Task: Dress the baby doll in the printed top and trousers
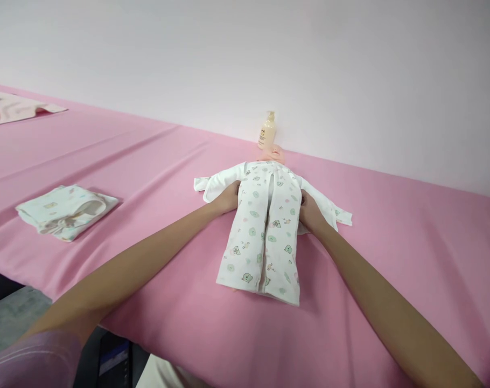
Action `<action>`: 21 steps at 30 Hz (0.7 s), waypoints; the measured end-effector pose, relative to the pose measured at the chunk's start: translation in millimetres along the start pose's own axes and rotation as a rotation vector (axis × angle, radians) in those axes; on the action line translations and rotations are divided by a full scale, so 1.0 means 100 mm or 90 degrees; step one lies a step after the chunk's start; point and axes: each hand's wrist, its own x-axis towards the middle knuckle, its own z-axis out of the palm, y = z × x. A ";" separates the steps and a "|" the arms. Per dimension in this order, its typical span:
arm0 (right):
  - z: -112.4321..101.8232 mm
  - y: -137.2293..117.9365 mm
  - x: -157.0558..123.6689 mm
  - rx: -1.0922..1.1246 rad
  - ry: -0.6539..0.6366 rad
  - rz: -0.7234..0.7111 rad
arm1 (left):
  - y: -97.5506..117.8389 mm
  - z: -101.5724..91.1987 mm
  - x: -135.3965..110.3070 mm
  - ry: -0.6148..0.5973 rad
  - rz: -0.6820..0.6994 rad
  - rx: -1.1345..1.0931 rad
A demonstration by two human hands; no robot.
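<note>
A doll lies on its back on the pink cloth, its head toward the wall. Over its body spreads a white baby garment with green and pink animal prints and a long split down the middle. White sleeves with printed cuffs stretch out to both sides. My left hand is closed at the garment's left edge, its fingertips partly hidden by the fabric. At the opposite edge my right hand is likewise closed on the cloth, fingers curled under it. The doll's arms and legs are covered.
A cream pump bottle stands behind the doll's head, close to the white wall. To the left lies a folded printed cloth. A pale pink cloth is at the far left. Below the table's front edge sits a phone-like dark device.
</note>
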 end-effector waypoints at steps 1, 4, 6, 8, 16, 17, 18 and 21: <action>0.00 0.01 0.01 0.004 0.002 0.018 | 0.00 -0.01 0.00 -0.004 -0.009 -0.015; -0.02 0.03 0.05 0.059 0.004 0.086 | 0.03 -0.03 0.02 0.024 -0.090 -0.086; -0.07 0.02 0.08 0.121 -0.010 0.130 | 0.06 -0.05 0.04 0.061 -0.160 -0.145; -0.13 0.00 0.12 0.191 -0.040 0.163 | 0.08 -0.07 0.06 0.079 -0.198 -0.197; -0.22 -0.09 0.16 0.240 -0.060 0.167 | 0.06 -0.04 0.08 0.115 -0.189 -0.219; -0.19 -0.08 0.16 0.223 -0.039 0.179 | 0.05 -0.02 0.08 0.129 -0.183 -0.209; -0.17 -0.07 0.15 0.199 -0.017 0.187 | 0.04 0.00 0.08 0.144 -0.170 -0.193; -0.10 -0.06 0.12 0.041 0.087 0.109 | 0.00 0.07 0.06 0.206 -0.096 -0.106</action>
